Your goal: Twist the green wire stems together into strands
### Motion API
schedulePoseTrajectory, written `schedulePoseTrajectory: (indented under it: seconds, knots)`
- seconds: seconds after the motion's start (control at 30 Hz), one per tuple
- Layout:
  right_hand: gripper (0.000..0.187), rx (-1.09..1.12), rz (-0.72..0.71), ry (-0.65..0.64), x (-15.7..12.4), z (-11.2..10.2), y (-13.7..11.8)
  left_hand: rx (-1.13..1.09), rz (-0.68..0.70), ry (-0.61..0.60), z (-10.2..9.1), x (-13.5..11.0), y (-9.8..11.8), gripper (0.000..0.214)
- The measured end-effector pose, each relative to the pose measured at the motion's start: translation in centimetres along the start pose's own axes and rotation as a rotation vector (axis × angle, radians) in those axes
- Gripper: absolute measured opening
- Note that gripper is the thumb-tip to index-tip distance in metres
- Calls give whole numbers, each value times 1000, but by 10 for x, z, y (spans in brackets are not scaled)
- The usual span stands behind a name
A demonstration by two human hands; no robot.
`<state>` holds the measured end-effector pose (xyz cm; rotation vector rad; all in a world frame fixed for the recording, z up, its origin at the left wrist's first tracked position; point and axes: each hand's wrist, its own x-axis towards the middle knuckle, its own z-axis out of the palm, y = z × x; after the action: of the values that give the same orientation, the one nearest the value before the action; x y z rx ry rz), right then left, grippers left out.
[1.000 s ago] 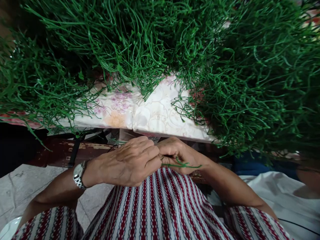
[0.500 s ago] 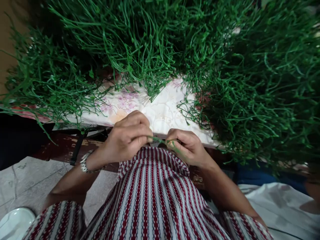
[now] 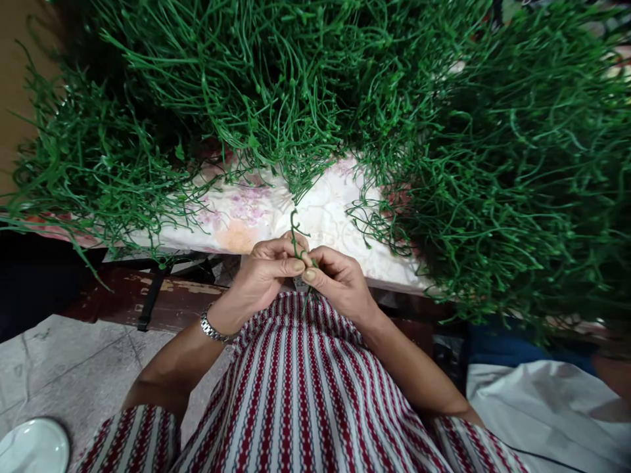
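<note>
My left hand (image 3: 265,270) and my right hand (image 3: 338,279) meet at the table's near edge, fingertips pinched together. Between them stands a thin green stem (image 3: 294,238), held upright by both hands, its top poking above my left fingers. A metal watch sits on my left wrist. A great pile of green stems (image 3: 345,112) covers the table beyond, a little above my hands. My red-and-white striped lap lies right below them.
A floral tablecloth (image 3: 256,213) shows between the green heaps. A dark wooden bench edge (image 3: 162,299) runs under the table at left. A white dish (image 3: 32,447) sits on the stone floor at bottom left. White cloth (image 3: 542,401) lies at lower right.
My hands have drawn close together again. The stem lay across between them half a second ago and now stands upright in both pinches.
</note>
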<state>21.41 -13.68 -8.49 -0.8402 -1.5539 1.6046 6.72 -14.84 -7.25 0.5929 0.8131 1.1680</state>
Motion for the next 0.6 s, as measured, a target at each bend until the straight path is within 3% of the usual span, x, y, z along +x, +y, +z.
schedulePoseTrajectory:
  seconds: [0.17,0.33,0.5,0.6]
  knots:
    - [16,-285,-153,98,-2,1,-2,-1,68,118,3,-1,-1,10]
    - [21,-194,-113,5,0,0,-2,-44,69,134,10,-3,2,15]
    - [26,-75,-101,-57,2,-3,4,-121,76,44,10,-3,1,14]
    - [25,-23,-117,-158,4,-6,4,-129,32,20,9,-3,1,17]
